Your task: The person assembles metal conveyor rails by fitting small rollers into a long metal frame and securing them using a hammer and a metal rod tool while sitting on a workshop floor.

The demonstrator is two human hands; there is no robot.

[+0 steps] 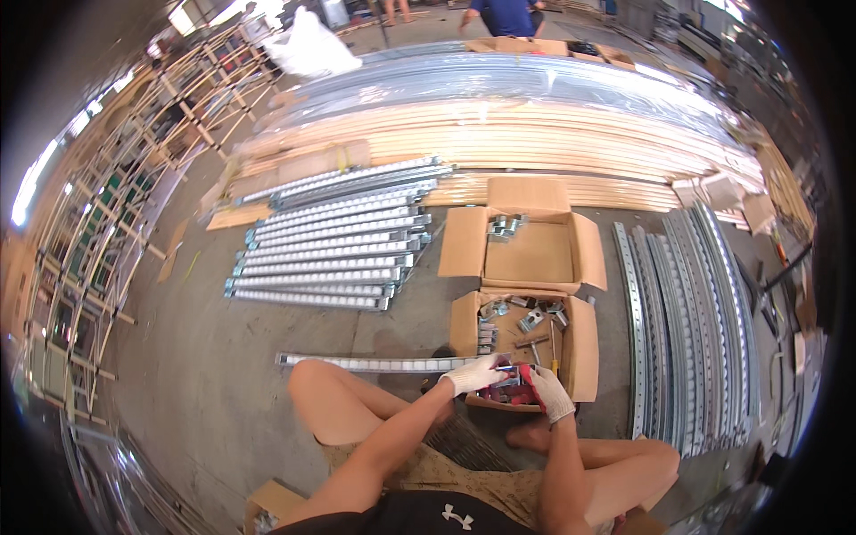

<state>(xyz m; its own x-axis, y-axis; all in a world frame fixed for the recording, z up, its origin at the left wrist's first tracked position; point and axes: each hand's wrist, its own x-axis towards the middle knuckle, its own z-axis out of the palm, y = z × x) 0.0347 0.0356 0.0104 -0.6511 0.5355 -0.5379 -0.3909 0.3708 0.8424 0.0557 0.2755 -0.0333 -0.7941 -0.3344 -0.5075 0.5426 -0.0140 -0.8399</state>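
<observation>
A roller track (379, 365), a metal rail lined with white rollers, lies crosswise in front of me. My left hand (473, 375), in a whitish glove, is closed around its right end. There a small metal end piece (507, 372) shows between my hands. My right hand (550, 394), gloved with a red palm side, bends its fingers in against this end; what they grip is too small to make out. Both hands are over the front edge of an open cardboard box (584, 348). Inside it are metal brackets (531, 321), a hammer-like tool (532, 341) and a yellow-handled screwdriver (555, 361).
A second open box (526, 193) holding metal brackets (506, 227) stands just beyond. More roller tracks (325, 259) lie at left, perforated metal rails (687, 330) at right. Long wrapped bundles (499, 116) span the back. Pipe frames (98, 223) stand far left; another person (506, 18) is behind.
</observation>
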